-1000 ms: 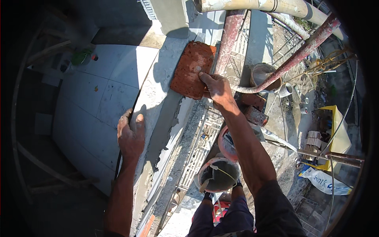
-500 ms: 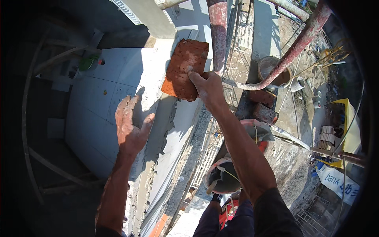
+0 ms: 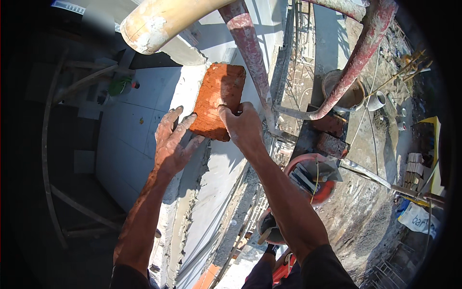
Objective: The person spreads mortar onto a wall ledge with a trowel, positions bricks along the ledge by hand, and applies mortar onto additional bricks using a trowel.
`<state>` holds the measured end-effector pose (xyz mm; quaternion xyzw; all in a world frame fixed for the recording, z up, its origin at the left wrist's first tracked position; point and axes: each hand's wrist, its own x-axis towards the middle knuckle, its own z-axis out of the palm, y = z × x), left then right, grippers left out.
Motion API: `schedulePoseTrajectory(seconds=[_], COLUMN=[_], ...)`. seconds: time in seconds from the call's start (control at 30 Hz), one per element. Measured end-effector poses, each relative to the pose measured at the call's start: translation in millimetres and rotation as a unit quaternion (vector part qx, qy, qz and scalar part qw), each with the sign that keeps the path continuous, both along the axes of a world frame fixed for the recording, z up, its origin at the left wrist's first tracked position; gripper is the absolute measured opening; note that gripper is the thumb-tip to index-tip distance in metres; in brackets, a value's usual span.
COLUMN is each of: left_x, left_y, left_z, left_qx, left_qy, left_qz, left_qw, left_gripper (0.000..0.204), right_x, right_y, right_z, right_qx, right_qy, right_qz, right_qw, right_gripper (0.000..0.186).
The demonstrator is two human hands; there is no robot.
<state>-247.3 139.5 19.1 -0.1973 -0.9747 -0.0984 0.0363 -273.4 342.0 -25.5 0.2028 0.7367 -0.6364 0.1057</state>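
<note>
Over the upper stretch of the wall (image 3: 188, 84), I record one orange-red brick (image 3: 214, 94), its broad face turned up toward the camera and shadowed in part along its right side. A mortar strip (image 3: 195, 168) runs from beside it toward the wall's lower end. The right hand (image 3: 244, 129) has hold of the brick at its lower right edge: thumb laid on the face, remaining fingers largely hidden. I rate this grip as narrow and loaded. The left hand (image 3: 172, 142) is wide, fingers spread, tips at the brick's lower left corner; from my remote position I cannot tell whether they touch. Nor can I determine whether the brick rests on the mortar strip or is held just above it. Past the wall's right edge I note a red-stained pole (image 3: 245, 43) near the brick and, further right, two darker bricks (image 3: 333, 144) close together on a dark plank (image 3: 303, 139). Near the plank's lower end stands a red bucket (image 3: 329, 193); a second bucket (image 3: 274, 236) is partly hidden by the right forearm (image 3: 284, 192).
</note>
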Motion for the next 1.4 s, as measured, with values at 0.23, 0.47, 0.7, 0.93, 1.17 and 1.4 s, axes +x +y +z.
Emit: schedulePoseTrajectory(seconds=[0.23,0.47,0.7,0.93,1.17,1.4], left_x=[-3.5,-2.6,-2.6,-4.2,-2.8,-3.3], left_y=[-2.0,-2.8,0.9,-0.6,-6.5,-1.8], left_z=[-4.0,-6.3,-2.3,-8.9,-9.3,-10.0], left_qx=[0.006,0.006,0.004,0.025,0.039,0.022], left_qy=[0.046,0.002,-0.009,0.003,0.006,0.009], left_qz=[-0.027,-0.001,0.002,-0.01,0.0,-0.003], left_qw=[0.999,1.0,1.0,1.0,0.999,1.0], left_gripper=[0.059,0.062,0.061,0.061,0.059,0.058], right_x=[2.3,0.7,2.3,1.5,2.6,4.3], right_y=[-1.9,2.0,5.1,6.0,2.0,3.2], right_z=[-0.8,4.9,5.2,2.2,3.3,0.1], right_qx=[-0.044,-0.034,-0.043,-0.03,-0.037,-0.054], right_qy=[0.015,-0.012,0.006,0.013,0.023,0.023], right_qz=[-0.001,0.0,0.007,0.01,0.015,0.01], right_qw=[0.999,0.999,0.999,0.999,0.999,0.998], right_gripper=[0.056,0.056,0.056,0.056,0.054,0.052])
